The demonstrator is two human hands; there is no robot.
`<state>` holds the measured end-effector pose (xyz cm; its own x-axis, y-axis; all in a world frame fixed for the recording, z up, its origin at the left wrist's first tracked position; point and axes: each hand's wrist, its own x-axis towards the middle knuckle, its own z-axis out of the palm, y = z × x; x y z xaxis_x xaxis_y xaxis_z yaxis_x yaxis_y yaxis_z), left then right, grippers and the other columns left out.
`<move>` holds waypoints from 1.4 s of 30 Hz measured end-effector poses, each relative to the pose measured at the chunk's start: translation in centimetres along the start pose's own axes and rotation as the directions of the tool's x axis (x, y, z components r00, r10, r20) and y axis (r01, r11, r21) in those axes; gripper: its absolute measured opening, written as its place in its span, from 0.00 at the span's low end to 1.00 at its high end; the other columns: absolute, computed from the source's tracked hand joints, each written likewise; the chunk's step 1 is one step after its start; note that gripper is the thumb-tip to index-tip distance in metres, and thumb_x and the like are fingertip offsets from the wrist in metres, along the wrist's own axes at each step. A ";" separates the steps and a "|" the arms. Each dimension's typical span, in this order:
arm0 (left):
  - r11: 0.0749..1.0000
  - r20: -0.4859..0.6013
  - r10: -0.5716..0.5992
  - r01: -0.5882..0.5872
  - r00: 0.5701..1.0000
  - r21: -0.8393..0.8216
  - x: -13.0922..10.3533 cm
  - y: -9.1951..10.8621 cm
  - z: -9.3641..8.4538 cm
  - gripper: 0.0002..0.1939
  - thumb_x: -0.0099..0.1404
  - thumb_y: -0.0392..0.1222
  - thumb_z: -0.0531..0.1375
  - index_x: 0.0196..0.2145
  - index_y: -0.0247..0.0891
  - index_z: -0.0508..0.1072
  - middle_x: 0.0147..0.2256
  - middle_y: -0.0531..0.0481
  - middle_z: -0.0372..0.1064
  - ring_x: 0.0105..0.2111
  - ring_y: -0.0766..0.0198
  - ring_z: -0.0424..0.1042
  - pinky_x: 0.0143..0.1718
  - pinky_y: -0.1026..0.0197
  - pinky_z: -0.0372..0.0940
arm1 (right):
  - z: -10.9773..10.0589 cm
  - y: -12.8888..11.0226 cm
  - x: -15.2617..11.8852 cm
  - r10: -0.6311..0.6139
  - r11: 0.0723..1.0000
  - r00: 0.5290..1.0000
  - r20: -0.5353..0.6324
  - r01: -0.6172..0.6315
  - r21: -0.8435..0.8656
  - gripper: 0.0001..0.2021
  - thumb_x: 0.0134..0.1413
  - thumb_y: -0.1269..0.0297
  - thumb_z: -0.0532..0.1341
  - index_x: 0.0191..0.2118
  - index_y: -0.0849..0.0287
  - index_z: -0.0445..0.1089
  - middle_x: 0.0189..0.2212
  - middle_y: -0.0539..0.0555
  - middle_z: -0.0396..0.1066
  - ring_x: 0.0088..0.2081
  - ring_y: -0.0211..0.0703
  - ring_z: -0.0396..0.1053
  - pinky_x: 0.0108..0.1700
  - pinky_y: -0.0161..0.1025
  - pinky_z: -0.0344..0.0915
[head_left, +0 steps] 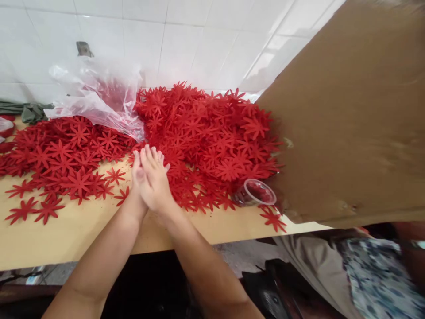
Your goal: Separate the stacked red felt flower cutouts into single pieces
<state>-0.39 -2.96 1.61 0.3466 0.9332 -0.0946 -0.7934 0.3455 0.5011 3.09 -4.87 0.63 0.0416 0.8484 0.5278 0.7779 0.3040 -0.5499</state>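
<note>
The bench point(219, 226) is cut off at the left, and its right part is hidden by a brown cardboard panel point(352, 115). The larger heap of red flower shapes point(212, 141) is spread just beyond and to the right of the joined hands, nearer the right hand point(155, 181); the smaller heap point(63, 155) is set to the left. Both are partly covered by a crumpled clear bag point(99, 97). The right grip is held flat, fingers extended, against the left hand point(135, 188), whose grip cannot be told, being largely covered. A clear cup point(255, 192) is tipped beside the larger heap, its contents blurred.
</note>
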 end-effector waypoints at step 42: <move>0.990 0.021 -0.136 0.135 0.990 0.042 -0.3 -2.6 1.4 0.08 0.58 0.33 0.57 0.37 0.35 0.71 0.42 0.48 0.73 0.50 0.63 0.67 0.57 0.58 0.55 | -1.5 7.5 4.0 0.368 0.911 0.864 -0.345 -0.260 0.320 0.37 0.54 0.39 0.37 0.42 0.64 0.71 0.45 0.63 0.71 0.52 0.50 0.65 0.58 0.52 0.55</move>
<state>2.25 -4.22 1.57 0.4619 0.8752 -0.1435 -0.7177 0.4639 0.5194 10.05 0.20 -0.39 0.5379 0.6952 0.4768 0.4971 0.1952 -0.8454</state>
